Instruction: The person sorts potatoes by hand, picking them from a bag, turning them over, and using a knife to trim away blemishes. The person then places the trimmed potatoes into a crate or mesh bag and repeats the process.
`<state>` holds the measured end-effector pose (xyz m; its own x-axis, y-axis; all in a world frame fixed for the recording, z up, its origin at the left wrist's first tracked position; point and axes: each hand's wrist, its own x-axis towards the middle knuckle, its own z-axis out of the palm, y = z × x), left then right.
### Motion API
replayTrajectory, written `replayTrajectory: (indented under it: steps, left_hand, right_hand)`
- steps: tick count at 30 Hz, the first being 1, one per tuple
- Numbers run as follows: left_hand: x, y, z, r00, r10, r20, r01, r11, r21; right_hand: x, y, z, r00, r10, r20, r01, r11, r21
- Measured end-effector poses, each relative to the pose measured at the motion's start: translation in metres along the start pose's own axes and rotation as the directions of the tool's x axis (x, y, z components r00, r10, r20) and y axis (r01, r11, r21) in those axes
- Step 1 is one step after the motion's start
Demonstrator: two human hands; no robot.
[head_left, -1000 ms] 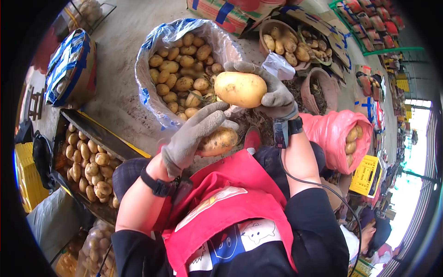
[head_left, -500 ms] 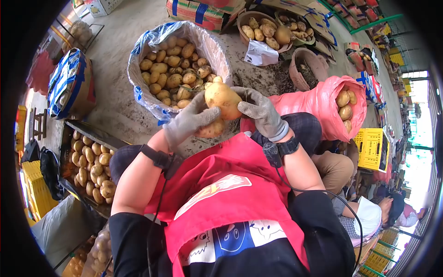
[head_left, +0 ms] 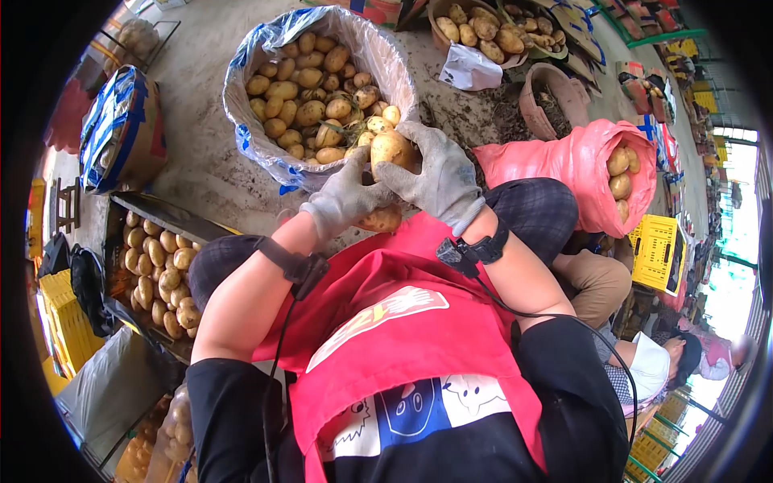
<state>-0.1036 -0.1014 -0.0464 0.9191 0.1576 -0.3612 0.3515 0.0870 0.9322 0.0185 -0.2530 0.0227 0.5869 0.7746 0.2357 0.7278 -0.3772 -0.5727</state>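
A large potato (head_left: 392, 151) is held between my two grey-gloved hands, near the lower right rim of a plastic-lined basket (head_left: 241, 121) full of potatoes. My right hand (head_left: 439, 179) wraps round its right side and covers part of it. On its lower left, my left hand (head_left: 348, 197) has its fingers closed against the same potato. Another potato (head_left: 381, 218) shows just beneath my hands, above the red apron (head_left: 403, 346); what supports it is hidden.
A pink sack (head_left: 555, 165) of potatoes lies on the right, beside a pink tub (head_left: 535, 105). Potatoes fill a crate (head_left: 217, 229) at the left. Behind are a basket (head_left: 439, 36) of potatoes and a white bag (head_left: 471, 68). Another person (head_left: 652, 362) sits at the lower right.
My right hand has turned and wrapped further round the potato, its thumb now across the front. My left hand has moved slightly right. The view has shifted, with the baskets higher in frame.
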Motion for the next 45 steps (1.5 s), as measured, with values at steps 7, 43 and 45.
replayTrajectory:
  steps: [7, 43, 45]
  left_hand:
    - [-0.007, 0.028, -0.002, 0.99, 0.02, 0.143, 0.018, 0.966, -0.257]
    - [-0.22, 0.062, -0.154, 0.774, 0.15, -0.615, -0.52, 0.705, -0.482]
    - [-0.265, 0.02, -0.187, 0.664, 0.095, -0.742, -0.602, 0.656, -0.455]
  right_hand:
    - [0.006, 0.038, 0.015, 0.973, 0.15, -0.176, -0.087, 0.942, 0.325]
    - [0.018, 0.026, -0.044, 0.774, 0.191, 0.604, -0.241, 0.971, 0.002]
    - [0.03, 0.025, -0.041, 0.609, 0.301, 0.734, -0.141, 0.951, -0.274]
